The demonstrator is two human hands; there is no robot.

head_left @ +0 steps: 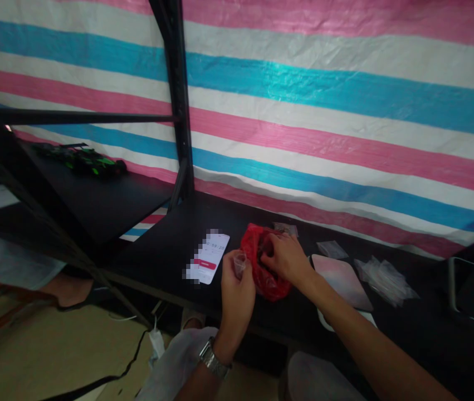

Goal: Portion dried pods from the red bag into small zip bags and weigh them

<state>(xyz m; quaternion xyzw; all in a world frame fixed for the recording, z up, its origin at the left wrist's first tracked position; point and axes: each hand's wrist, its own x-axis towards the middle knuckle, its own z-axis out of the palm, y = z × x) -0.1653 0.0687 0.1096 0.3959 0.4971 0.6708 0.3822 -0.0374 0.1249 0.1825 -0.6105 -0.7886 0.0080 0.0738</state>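
My left hand point(238, 284) pinches a small clear plastic bag point(240, 264) upright at the left side of a red plastic bag point(276, 288). The red bag lies open on the black tabletop, and small dark contents show in its mouth. Over that opening, my right hand point(287, 257) reaches in with curled fingers; whatever lies between the fingertips is too small to make out. Behind the red bag is another small clear bag point(286, 229) with something in it. A flat clear bag point(332, 249) rests to the right of my right hand.
A lit phone point(210, 260) lies left of my left hand. On the right are a pink-topped flat object point(341, 281), a pile of clear bags point(385, 279) and a dark phone point(469, 291). A green-black model car point(94, 161) sits on the left shelf. Another person's leg point(15, 259) is at left.
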